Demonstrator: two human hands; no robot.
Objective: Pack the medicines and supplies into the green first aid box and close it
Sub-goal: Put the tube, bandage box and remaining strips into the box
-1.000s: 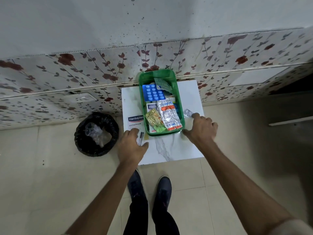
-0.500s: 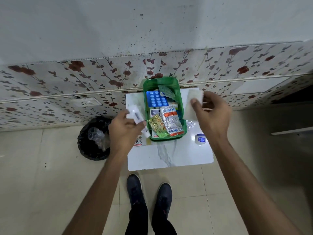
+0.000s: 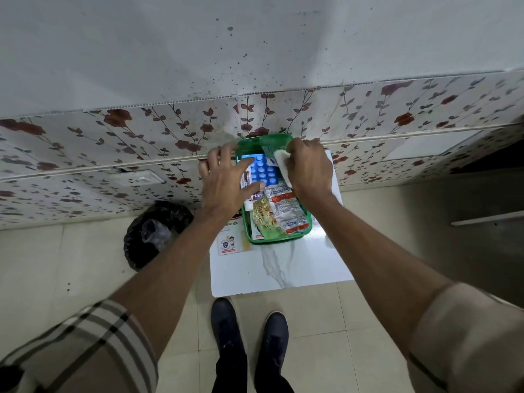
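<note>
Presently both hands are over the far end of the green first aid box (image 3: 307, 222): left hand (image 3: 226, 182) fingers spread, pressing a white tube (image 3: 246, 177) down; right hand (image 3: 309, 165) gripping a white pad (image 3: 280, 161). Below them, foil blister strips (image 3: 286, 212) fill the near end. Box sits on the white worktop (image 3: 283, 268); a plaster packet (image 3: 231, 243) lies beside it, under the left wrist.

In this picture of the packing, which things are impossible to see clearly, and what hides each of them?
All in the head view:
- Far right of the green box: covered by the right hand and its white pad.
- Item under the left hand: mostly covered by the fingers.
- Plaster box: partly hidden by the left forearm.
- Print on the silver strip: too small to read.
- Box lid: not identifiable.
</note>
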